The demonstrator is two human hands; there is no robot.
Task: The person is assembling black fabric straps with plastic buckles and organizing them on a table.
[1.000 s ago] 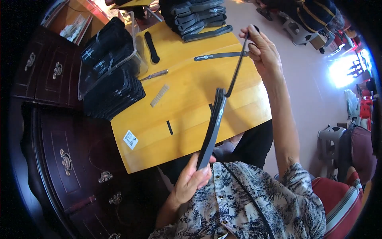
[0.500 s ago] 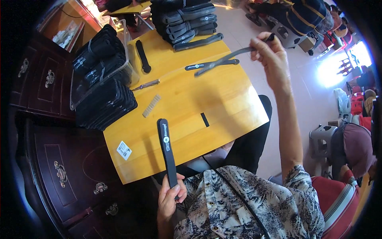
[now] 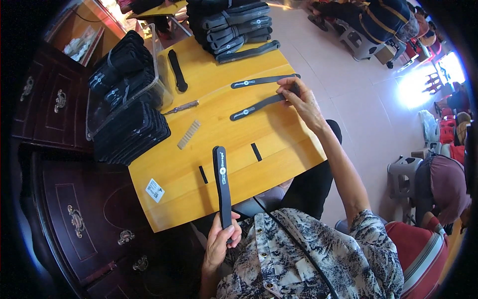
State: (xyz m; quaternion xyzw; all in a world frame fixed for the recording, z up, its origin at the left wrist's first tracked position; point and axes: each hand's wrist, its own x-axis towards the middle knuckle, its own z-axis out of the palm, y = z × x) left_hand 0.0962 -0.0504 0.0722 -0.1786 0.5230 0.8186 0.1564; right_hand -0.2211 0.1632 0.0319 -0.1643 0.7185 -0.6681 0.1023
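My left hand [image 3: 222, 240] is closed around the lower end of a small bundle of flat black straps [image 3: 222, 184], held upright over the table's near edge, with white lettering facing up. My right hand [image 3: 304, 103] pinches the rounded end of another black strap [image 3: 254, 108] at the table's right side. That strap reaches leftward, its far end at or just above the wood. Just beyond it lies a similar black strap [image 3: 258, 81], partly behind my fingers. Two short black strips [image 3: 203, 174] sit on the table between my hands and to the left.
The yellow wooden table [image 3: 174, 199] also holds a white label, a beige ridged strip [image 3: 189, 134], a slim pointed tool [image 3: 183, 106] and a lone strap [image 3: 177, 71]. A clear bin [image 3: 163, 82] and strap bundles [image 3: 244, 30] stand behind. Dark cabinets flank the left; people sit rightward.
My right hand has come down and left, bringing its strap from the air to the table. The left-hand straps have shifted right, uncovering a second short black strip.
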